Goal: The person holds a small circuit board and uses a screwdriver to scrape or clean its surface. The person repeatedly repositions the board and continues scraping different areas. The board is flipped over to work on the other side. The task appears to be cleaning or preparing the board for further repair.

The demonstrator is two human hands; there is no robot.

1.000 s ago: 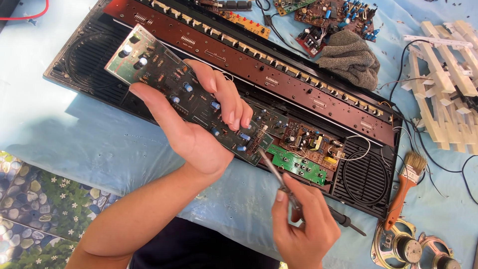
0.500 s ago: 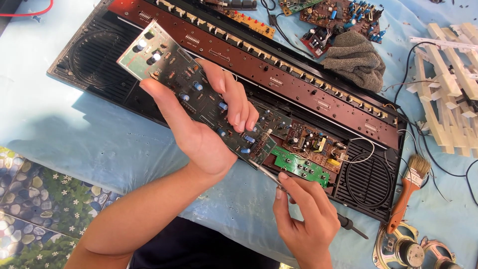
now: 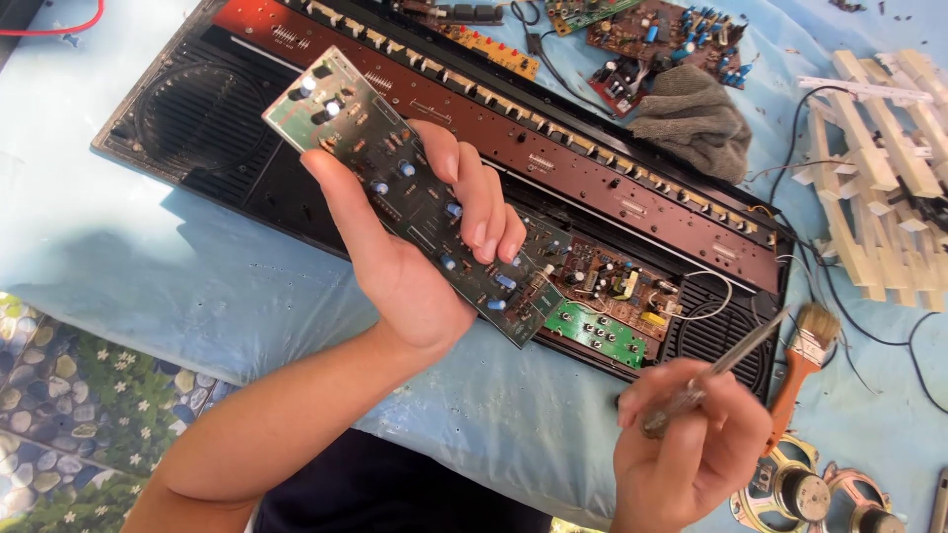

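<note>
The left hand [image 3: 415, 266] keeps gripping the long circuit board [image 3: 415, 192], now lifted. The right hand [image 3: 691, 459] has withdrawn right, clenching what looks like 1 screwdriver [image 3: 721, 367], so the board seems freed.

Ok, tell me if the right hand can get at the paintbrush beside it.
Probably yes: the paintbrush lies in the open just beside the right hand, nothing between them. But that hand already holds a screwdriver.
</note>
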